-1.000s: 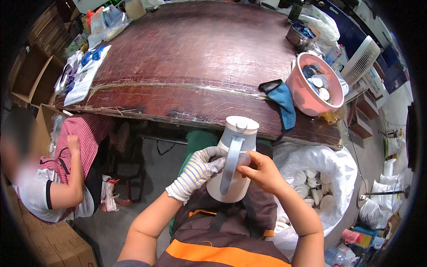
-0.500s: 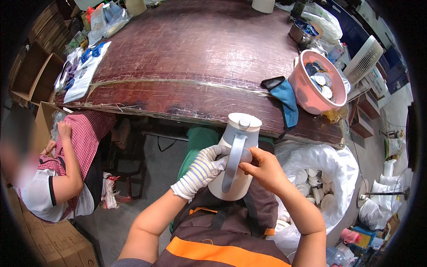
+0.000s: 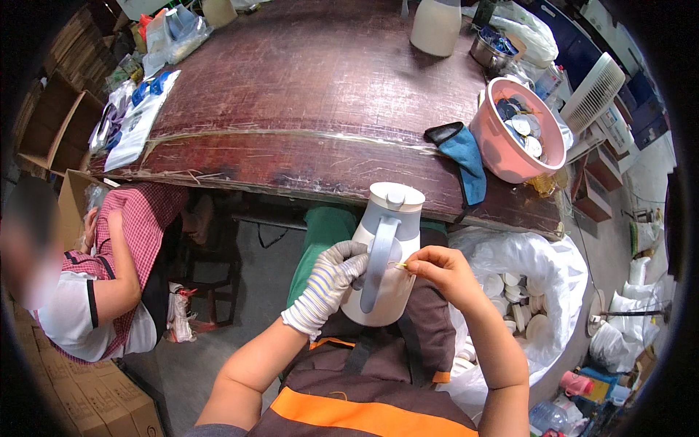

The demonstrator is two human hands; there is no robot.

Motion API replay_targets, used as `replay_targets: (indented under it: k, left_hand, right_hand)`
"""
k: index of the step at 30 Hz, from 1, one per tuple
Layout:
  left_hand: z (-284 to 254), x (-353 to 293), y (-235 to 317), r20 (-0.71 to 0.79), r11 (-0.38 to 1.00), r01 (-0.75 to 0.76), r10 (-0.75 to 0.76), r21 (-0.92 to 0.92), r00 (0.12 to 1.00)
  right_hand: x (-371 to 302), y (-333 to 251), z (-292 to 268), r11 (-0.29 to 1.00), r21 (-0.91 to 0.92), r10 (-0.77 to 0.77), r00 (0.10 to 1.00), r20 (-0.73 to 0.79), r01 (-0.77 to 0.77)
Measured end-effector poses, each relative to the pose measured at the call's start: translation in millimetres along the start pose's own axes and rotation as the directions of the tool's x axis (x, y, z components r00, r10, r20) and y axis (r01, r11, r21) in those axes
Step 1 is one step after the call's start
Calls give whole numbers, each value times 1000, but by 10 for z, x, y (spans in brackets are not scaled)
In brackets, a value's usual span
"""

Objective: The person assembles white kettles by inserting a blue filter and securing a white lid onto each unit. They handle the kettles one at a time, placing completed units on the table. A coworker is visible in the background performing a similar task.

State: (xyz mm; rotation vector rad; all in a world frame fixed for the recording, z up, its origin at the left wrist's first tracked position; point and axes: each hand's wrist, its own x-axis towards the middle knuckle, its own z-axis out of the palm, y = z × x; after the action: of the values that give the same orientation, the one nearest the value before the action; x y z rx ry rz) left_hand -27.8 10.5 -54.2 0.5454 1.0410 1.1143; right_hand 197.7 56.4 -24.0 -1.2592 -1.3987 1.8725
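A white jug (image 3: 386, 302) with a grey-blue upper band and handle stands tilted in my lap, its lid at the top. My left hand (image 3: 325, 285), in a striped knit glove, grips its left side beside the handle. My bare right hand (image 3: 445, 273) is at the jug's right side, thumb and forefinger pinched on a small thin yellowish loop (image 3: 397, 265) close to the handle. Whether the loop touches the jug I cannot tell.
A dark red wooden table (image 3: 306, 95) spans the front. On it are a pink bin (image 3: 502, 156) of discs, a blue cloth piece (image 3: 466, 160) and another jug (image 3: 435, 30). White lids fill a plastic-lined sack (image 3: 568, 291) at my right. A co-worker (image 3: 102, 291) sits left.
The grey-blue disc between my right fingers is out of sight; a yellowish loop is there instead. My right hand has shifted slightly right. At the far edge, the other jug now stands nearer.
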Motion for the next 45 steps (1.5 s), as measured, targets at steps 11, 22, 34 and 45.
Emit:
replay_targets:
  k: [11, 22, 34, 45]
  left_hand:
    - [156, -35, 74, -202, 949, -165, 112, -268, 973]
    - [198, -61, 209, -62, 742, -606, 645, 288, 761]
    - [225, -5, 281, -147, 837, -534, 546, 117, 824]
    - [250, 2, 235, -130, 853, -512, 521, 100, 843]
  right_hand:
    - [-180, 113, 117, 680, 711, -87, 942, 323, -181]
    - [61, -521, 167, 677, 734, -261, 949, 174, 52]
    - [-133, -265, -122, 990, 26, -142, 988, 67, 140]
    - [-149, -314, 108, 669, 702, -403, 912, 67, 244]
